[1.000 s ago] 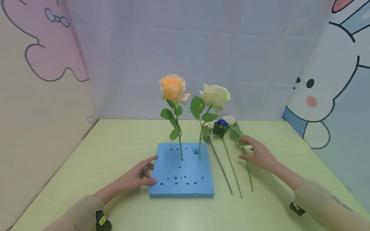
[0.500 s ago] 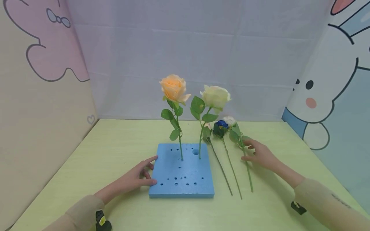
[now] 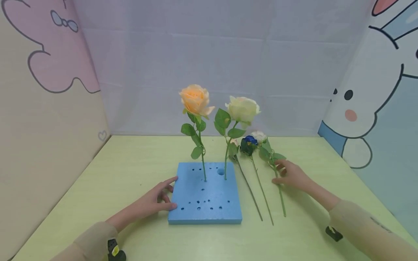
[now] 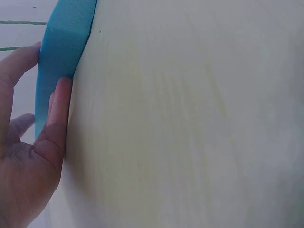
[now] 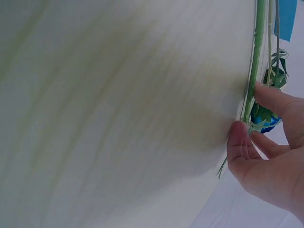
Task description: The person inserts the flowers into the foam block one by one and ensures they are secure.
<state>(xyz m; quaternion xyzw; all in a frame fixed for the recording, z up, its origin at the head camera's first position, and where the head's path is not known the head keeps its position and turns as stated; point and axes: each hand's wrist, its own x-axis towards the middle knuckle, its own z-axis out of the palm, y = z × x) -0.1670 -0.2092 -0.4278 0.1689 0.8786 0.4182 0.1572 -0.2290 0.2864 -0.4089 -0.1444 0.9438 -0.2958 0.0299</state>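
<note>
In the head view a blue foam block (image 3: 205, 195) with holes in its top lies mid-table. An orange rose (image 3: 195, 101) and a pale green-white rose (image 3: 242, 110) stand upright in it. My left hand (image 3: 151, 201) rests against the block's left edge; in the left wrist view its fairly straight fingers (image 4: 58, 111) press the side wall. My right hand (image 3: 292, 177) is at the green stem of a lying white rose (image 3: 259, 136). The right wrist view shows thumb and fingers on either side of that stem (image 5: 256, 52), their tips apart.
Left of the white rose lie a dark blue rose (image 3: 249, 142) and a pale pink rose (image 3: 234, 144), stems toward the table front. A cloth backdrop (image 3: 209, 65) closes off the back; cartoon-printed panels (image 3: 349, 116) stand at both sides.
My right hand has shifted slightly right and down along the white rose's stem, its fingers bending more around it. A leaf now shows above the fingers. My left hand and the block stay still.
</note>
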